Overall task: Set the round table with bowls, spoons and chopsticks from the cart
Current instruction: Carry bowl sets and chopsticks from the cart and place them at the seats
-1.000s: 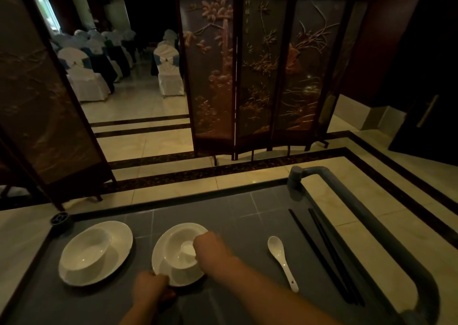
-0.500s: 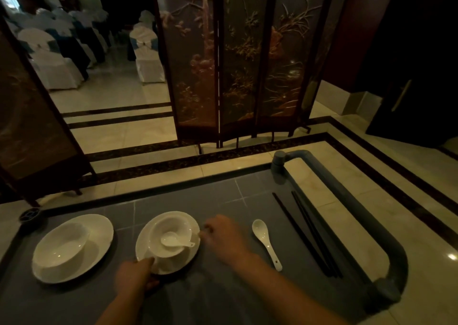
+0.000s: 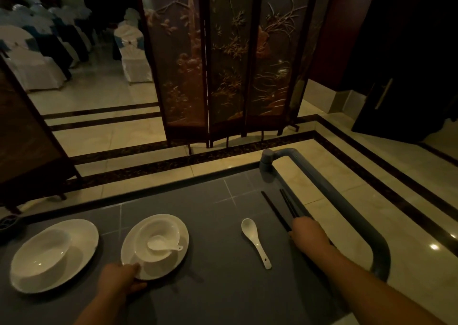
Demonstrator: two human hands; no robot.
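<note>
On the grey cart top [image 3: 210, 200] stand two white plates, each with a white bowl. The middle plate [image 3: 178, 255] carries a bowl [image 3: 158, 233] with a white spoon [image 3: 162, 245] lying in it. My left hand [image 3: 119, 280] grips this plate's near rim. The left plate [image 3: 84, 238] holds an empty bowl [image 3: 42, 252]. A second white spoon [image 3: 255, 240] lies loose on the cart. Black chopsticks [image 3: 280, 208] lie at the right side. My right hand [image 3: 309, 233] rests on their near ends, fingers curled over them; the grip itself is hidden.
The cart's grey tubular handle [image 3: 347, 205] runs along the right edge. A carved wooden folding screen [image 3: 228, 64] stands on the tiled floor beyond the cart. Another screen panel [image 3: 22, 131] is at the left. White-covered chairs [image 3: 131, 51] fill the far room.
My right hand left the bowl after setting a spoon in it and travelled right to the chopsticks. My left hand stayed on the plate rim. The camera tilted down.
</note>
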